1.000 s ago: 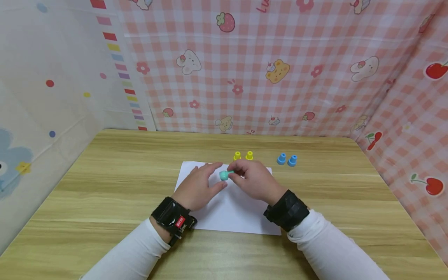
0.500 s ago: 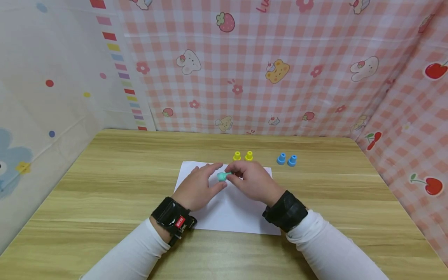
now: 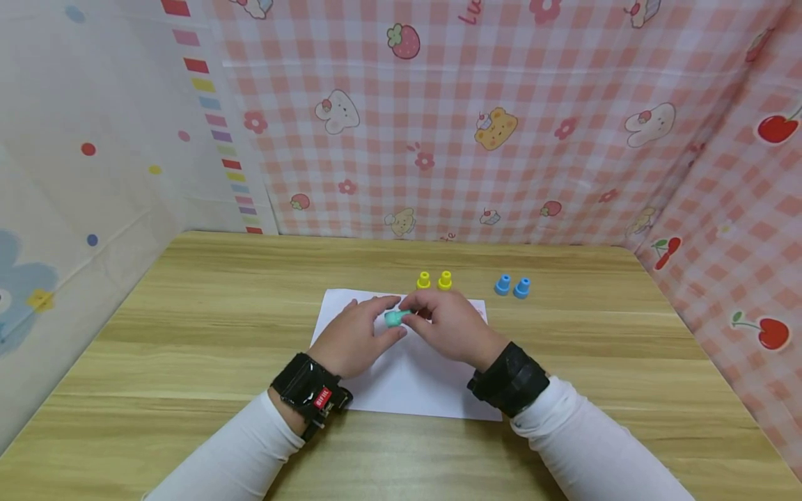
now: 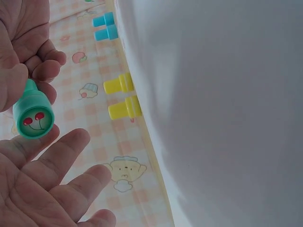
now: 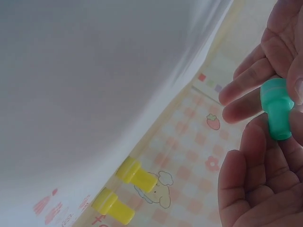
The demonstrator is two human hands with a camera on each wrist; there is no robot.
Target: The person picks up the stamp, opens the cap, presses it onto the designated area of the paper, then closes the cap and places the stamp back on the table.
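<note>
A green stamp, narrow-handled, its wider round face printed with two red cherries, is pinched by the right hand over white paper; at left, the left hand is spread.

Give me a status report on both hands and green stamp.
Right hand pinches green stamp, cherry face exposed. Left hand spread near its wide end, contact unclear. Yellow stamps stand beyond, not in the way.

A pink gingham cloth hangs behind a wood-grain table, white dotted cloth at left.
</note>
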